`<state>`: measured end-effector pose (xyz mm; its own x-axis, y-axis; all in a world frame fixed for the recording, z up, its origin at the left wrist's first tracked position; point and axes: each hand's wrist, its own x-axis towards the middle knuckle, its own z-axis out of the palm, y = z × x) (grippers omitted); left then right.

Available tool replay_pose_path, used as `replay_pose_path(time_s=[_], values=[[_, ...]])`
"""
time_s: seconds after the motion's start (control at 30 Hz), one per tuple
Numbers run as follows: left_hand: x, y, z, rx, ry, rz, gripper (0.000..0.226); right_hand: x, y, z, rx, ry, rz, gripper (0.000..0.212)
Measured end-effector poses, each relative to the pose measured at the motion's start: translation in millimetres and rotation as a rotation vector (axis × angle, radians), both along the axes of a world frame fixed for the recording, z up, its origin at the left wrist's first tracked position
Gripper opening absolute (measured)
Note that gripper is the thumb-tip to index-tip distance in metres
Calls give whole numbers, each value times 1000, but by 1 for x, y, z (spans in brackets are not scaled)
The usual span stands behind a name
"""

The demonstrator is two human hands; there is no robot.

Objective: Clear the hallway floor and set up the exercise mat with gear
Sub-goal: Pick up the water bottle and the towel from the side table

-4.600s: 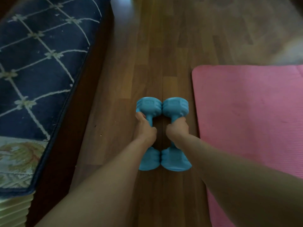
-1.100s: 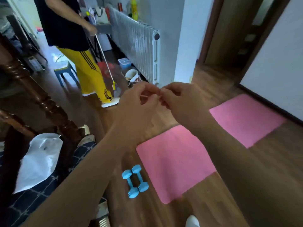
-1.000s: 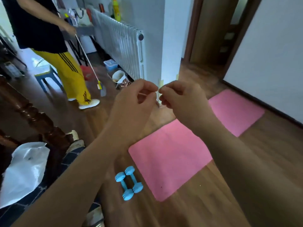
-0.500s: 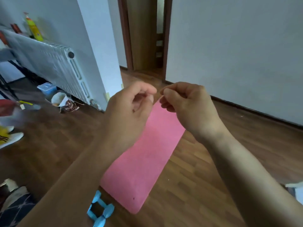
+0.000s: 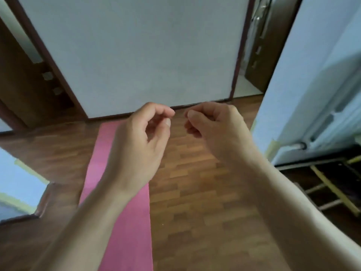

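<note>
Left hand [image 5: 136,145], right hand [image 5: 216,130] mid-frame, fingers curled, nothing visibly held; I see long pink foam mat [image 5: 121,231] lower centre.

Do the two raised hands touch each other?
No, the left hand and the right hand are apart, and a strip of the wooden floor shows between their curled fingertips.

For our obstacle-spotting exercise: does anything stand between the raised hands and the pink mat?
Nothing visible does: the left hand and right hand hover in open air, and the pink mat lies bare on the wood floor.
</note>
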<state>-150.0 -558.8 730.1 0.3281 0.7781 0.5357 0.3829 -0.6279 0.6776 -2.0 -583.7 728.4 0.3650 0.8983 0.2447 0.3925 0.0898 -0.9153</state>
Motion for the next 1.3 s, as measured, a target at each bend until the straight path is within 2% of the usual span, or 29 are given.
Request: replay_pose_path(time_s=[0.3,0.6,0.73,0.9,1.3], values=[[82,-10,-24,-74,88,-526,12,51,-77,-26,-78,119,-523,20],[229,-67,-50,-104,50,-901,11,147,-177,-41,-66,164,-931,18],[300,-90,-57,-83,83,-989,11,206,-204,-50,-46,164,-997,18],[390,-102,-57,-51,121,-1001,11,296,-221,-56,-50,187,-1036,19],[601,-76,-72,-107,216,-1047,11,493,-218,-74,-89,269,-1148,17]])
